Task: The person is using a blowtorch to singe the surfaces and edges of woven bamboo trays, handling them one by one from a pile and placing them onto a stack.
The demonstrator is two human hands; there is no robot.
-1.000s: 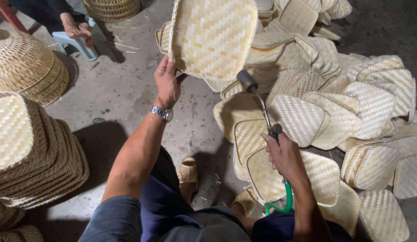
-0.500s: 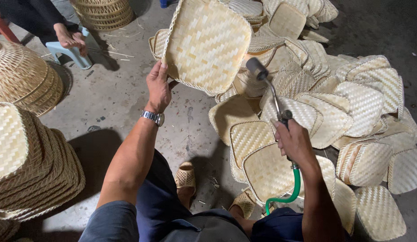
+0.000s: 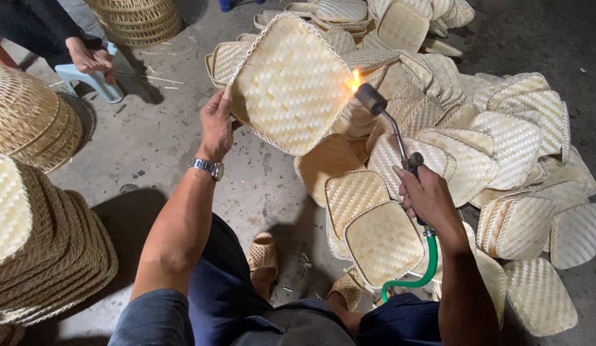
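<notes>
1. Far left of the woven tray I hold up, a stack of finished woven trays (image 3: 35,256) sits by my left knee, and above it a second stack of rounder baskets (image 3: 25,118) rests on the concrete floor (image 3: 163,147).
2. Up and left of the tray, another person's hand (image 3: 86,56) rests on a pale blue plastic stool (image 3: 96,80); a tall pile of round baskets (image 3: 138,19) stands behind it.
3. My left hand (image 3: 216,125) grips the tray's left rim, fingers curled behind the edge and thumb on the front. A metal wristwatch (image 3: 208,168) sits on that wrist.
4. The square woven bamboo tray (image 3: 291,83) is raised off the floor, tilted with its inner face toward me.
5. Below the tray, my feet in tan sandals (image 3: 264,255) rest on the floor.
6. At the tray's right rim, a small orange flame (image 3: 355,80) touches the edge, coming from the dark nozzle of a gas torch (image 3: 387,122).
7. My right hand (image 3: 427,197) is closed around the torch handle, below and right of the tray, index finger lying up along the valve. A green hose (image 3: 421,272) loops down from the handle.
8. Right of the tray and behind it, a big heap of similar square trays (image 3: 503,147) spreads over the floor, some face up, some overturned.
</notes>
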